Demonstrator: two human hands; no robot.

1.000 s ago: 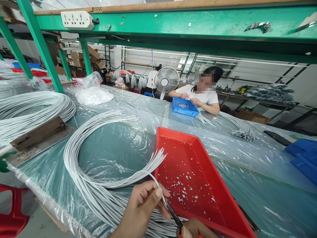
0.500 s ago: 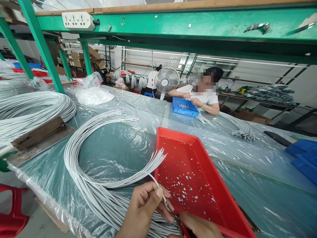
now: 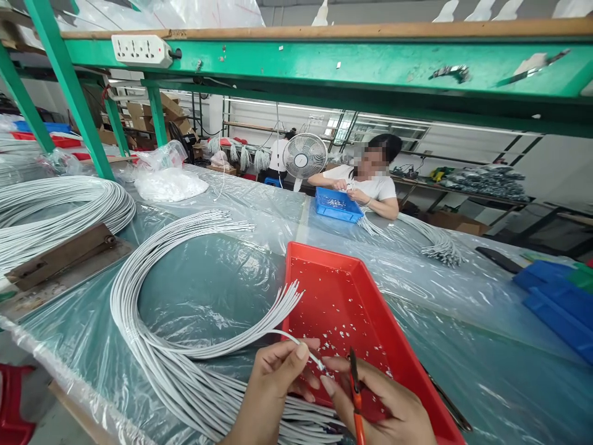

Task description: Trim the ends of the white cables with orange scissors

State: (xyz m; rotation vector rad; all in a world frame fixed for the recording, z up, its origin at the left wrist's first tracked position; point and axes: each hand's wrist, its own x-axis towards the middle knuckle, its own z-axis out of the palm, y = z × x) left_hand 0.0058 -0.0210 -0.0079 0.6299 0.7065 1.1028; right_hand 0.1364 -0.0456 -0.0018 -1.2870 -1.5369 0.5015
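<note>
Left hand (image 3: 273, 389) pinches one wire (image 3: 285, 334); right hand (image 3: 386, 405) holds cutters (image 3: 356, 395), fingers seemingly pulling the tip. This is best done over the tray (image 3: 324, 272).

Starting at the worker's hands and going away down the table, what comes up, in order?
The left hand pinching a white wire and the right hand holding an orange-handled cutter → red tray → blue tray → a co-worker in white.
</note>
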